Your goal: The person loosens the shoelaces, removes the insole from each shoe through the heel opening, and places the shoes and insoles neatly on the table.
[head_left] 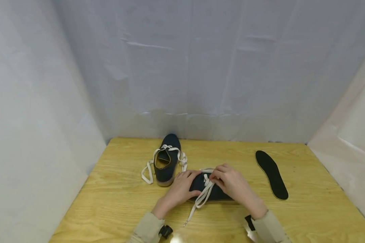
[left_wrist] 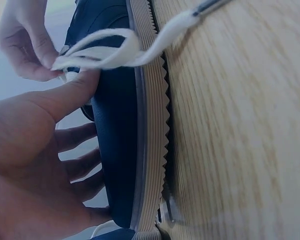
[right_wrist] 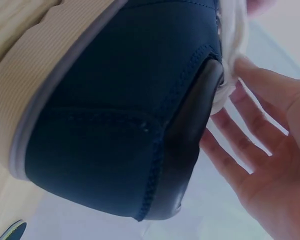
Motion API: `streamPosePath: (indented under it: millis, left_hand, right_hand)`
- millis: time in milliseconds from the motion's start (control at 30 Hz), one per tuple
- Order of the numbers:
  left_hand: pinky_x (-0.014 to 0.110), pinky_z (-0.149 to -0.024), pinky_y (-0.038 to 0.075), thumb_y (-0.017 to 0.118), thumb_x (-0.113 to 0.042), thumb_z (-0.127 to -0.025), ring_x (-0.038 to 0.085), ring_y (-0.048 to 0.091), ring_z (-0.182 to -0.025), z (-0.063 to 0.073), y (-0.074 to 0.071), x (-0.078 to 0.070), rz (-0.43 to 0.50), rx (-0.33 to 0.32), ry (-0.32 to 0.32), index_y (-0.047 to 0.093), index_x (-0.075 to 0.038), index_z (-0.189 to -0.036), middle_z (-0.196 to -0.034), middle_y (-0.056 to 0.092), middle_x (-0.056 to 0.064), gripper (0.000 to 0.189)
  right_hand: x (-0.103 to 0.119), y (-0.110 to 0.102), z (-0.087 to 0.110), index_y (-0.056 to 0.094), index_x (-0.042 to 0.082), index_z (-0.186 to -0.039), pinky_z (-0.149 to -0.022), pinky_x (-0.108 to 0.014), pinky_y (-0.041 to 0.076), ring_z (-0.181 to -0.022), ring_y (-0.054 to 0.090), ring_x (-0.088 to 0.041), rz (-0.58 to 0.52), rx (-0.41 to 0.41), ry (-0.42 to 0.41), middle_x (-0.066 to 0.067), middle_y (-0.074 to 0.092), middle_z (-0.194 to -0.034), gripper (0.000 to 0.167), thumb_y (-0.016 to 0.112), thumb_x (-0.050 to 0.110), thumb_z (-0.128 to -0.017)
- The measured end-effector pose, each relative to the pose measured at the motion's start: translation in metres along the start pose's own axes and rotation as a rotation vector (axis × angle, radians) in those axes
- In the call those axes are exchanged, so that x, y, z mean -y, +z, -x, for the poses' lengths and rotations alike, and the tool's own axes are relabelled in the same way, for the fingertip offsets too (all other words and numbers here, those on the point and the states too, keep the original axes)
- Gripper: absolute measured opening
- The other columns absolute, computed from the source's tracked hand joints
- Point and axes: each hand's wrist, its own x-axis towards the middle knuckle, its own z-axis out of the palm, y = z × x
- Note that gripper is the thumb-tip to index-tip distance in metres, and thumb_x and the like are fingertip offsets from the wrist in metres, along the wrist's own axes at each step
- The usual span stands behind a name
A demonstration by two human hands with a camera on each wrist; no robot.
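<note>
A dark blue shoe (head_left: 220, 194) with white laces lies across the near middle of the table, toe to the left. My left hand (head_left: 180, 189) holds its front part, the thumb on the near side of the upper. In the left wrist view that thumb (left_wrist: 75, 95) lies just beside the lace. With thumb and fingertips, my right hand (head_left: 233, 184) pinches the white shoelace (head_left: 205, 194) above the eyelets. A loop and a tipped end of the lace hang over the shoe's near side. In the right wrist view the shoe's heel (right_wrist: 95, 160) faces the camera.
A second dark blue shoe (head_left: 165, 174), its white laces loose at both sides, stands behind and left of my left hand. A black insole (head_left: 272, 174) lies at the right of the wooden table (head_left: 109, 202). White sheeting (head_left: 185, 67) surrounds the back and sides.
</note>
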Motion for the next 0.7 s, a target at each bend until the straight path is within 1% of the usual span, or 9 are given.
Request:
streamPosePath:
  millis: [133,267,500,567,700]
  left_hand:
    - [0.053,-0.112,0.037,0.076,-0.025,-0.093,0.031,0.052,-0.131,-0.0004,0.0008,-0.0012,-0.034,-0.011,0.008,0.048,-0.012,-0.15,-0.141,0.055,0.011,0.065]
    - [0.052,-0.112,0.038,0.077,-0.022,-0.092,0.032,0.052,-0.13,0.0002,0.0009,-0.0015,-0.04,-0.023,0.012,0.049,-0.011,-0.149,-0.14,0.055,0.011,0.065]
    - [0.055,-0.109,0.039,0.079,-0.021,-0.091,0.035,0.052,-0.128,0.0027,0.0014,0.0002,-0.012,-0.036,0.02,0.051,-0.011,-0.148,-0.138,0.056,0.012,0.065]
    - [0.056,-0.109,0.039,0.079,-0.022,-0.091,0.035,0.052,-0.128,0.003,0.0014,0.0002,-0.005,-0.038,0.014,0.051,-0.011,-0.148,-0.138,0.056,0.012,0.064]
    - [0.054,-0.109,0.04,0.08,-0.024,-0.09,0.034,0.053,-0.127,0.0029,0.0017,-0.0004,-0.022,-0.048,0.008,0.053,-0.012,-0.147,-0.137,0.057,0.011,0.064]
  right_hand:
    - [-0.0008,-0.0007,-0.0004,0.073,0.017,-0.095,-0.064,-0.023,0.053,-0.079,0.061,-0.009,-0.013,-0.047,0.019,0.006,0.068,-0.091,0.012,0.081,0.012,-0.087]
    - [-0.0024,0.0007,-0.0007,0.071,0.018,-0.098,-0.063,-0.023,0.051,-0.077,0.059,-0.008,-0.019,-0.085,0.032,0.008,0.067,-0.09,0.011,0.078,0.013,-0.09]
    - [-0.0032,0.0035,-0.0018,0.068,0.015,-0.095,-0.065,-0.029,0.054,-0.077,0.061,-0.012,-0.004,-0.185,0.037,0.003,0.066,-0.088,0.018,0.079,0.004,-0.086]
    - [-0.0028,0.0041,-0.002,0.067,0.015,-0.094,-0.065,-0.029,0.054,-0.077,0.061,-0.012,-0.01,-0.199,0.059,0.002,0.066,-0.088,0.019,0.079,0.002,-0.086]
    - [-0.0002,0.0044,-0.0024,0.067,0.014,-0.093,-0.064,-0.029,0.053,-0.076,0.06,-0.012,-0.043,-0.212,0.129,0.001,0.066,-0.087,0.021,0.079,-0.001,-0.085]
